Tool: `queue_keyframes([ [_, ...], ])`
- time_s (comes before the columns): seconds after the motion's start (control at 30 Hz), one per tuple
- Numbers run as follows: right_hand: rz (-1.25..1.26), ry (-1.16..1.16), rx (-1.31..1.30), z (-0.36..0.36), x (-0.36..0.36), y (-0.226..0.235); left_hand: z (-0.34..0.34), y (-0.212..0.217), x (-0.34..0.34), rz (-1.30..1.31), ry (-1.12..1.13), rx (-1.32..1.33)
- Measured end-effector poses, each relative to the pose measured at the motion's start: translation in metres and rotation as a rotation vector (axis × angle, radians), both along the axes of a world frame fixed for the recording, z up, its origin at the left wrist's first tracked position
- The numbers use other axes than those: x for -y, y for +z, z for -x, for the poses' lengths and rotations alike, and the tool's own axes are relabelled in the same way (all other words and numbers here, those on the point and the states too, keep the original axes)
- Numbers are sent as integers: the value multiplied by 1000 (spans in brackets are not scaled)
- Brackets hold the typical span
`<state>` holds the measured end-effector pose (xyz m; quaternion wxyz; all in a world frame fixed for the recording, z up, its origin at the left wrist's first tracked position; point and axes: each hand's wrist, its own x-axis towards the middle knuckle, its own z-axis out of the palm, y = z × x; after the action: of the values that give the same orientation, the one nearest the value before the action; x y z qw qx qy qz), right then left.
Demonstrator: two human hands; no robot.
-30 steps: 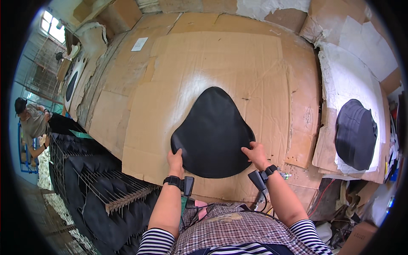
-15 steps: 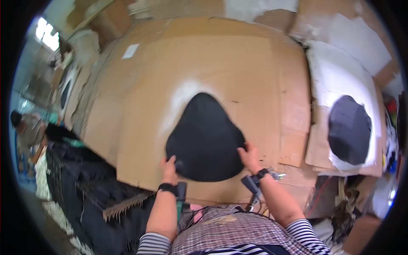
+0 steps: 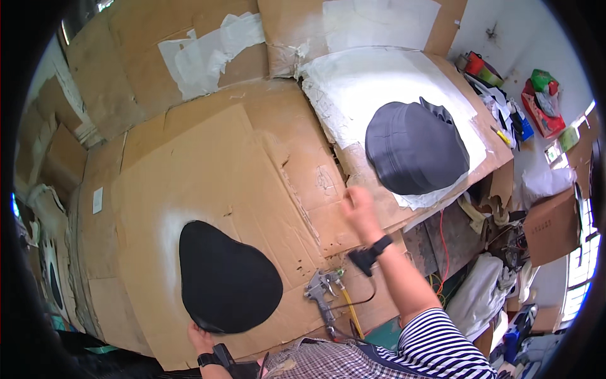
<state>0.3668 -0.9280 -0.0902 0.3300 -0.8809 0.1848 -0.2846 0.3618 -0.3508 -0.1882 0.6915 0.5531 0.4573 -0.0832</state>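
A flat black panel (image 3: 230, 281), pear-shaped with a smooth face, lies on the brown cardboard (image 3: 214, 170) at the lower left. My left hand (image 3: 201, 339) is at its bottom edge, its fingers closed on the rim, partly hidden. My right hand (image 3: 360, 211) is raised over the cardboard, with nothing in it, fingers loosely apart. Up and to the right of it lies a black leather-like cover (image 3: 416, 148) with seams and a gathered edge, on a white-coated sheet (image 3: 353, 79). A metal spray gun (image 3: 323, 297) rests near the front edge, below my right forearm.
Cardboard panels (image 3: 120, 63) stand along the back. A yellow hose (image 3: 351, 309) runs from the spray gun, and a red cord (image 3: 444, 243) hangs at the right. Bags, a cardboard box (image 3: 550, 224) and a red container (image 3: 543, 110) crowd the right side.
My view has turned right. My right hand has left the black panel and moved toward the leather-like cover. My left hand remains at the panel's edge, now nearer its bottom.
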Motion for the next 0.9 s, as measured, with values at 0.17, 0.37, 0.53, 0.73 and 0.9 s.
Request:
queue_keyframes([
  [0.17,605,-455,-179,44,135,30,2,-3,-6,-277,68,-77],
  [0.37,597,-508,-478,55,165,40,3,-4,-3,-320,8,-39],
  [0.53,562,-501,-377,61,196,44,-14,31,28,-401,-5,43],
  [0.73,607,-439,-324,54,203,50,-39,60,75,-439,-116,172],
  [0.9,582,-241,-219,61,184,103,-60,96,173,-606,-579,654],
])
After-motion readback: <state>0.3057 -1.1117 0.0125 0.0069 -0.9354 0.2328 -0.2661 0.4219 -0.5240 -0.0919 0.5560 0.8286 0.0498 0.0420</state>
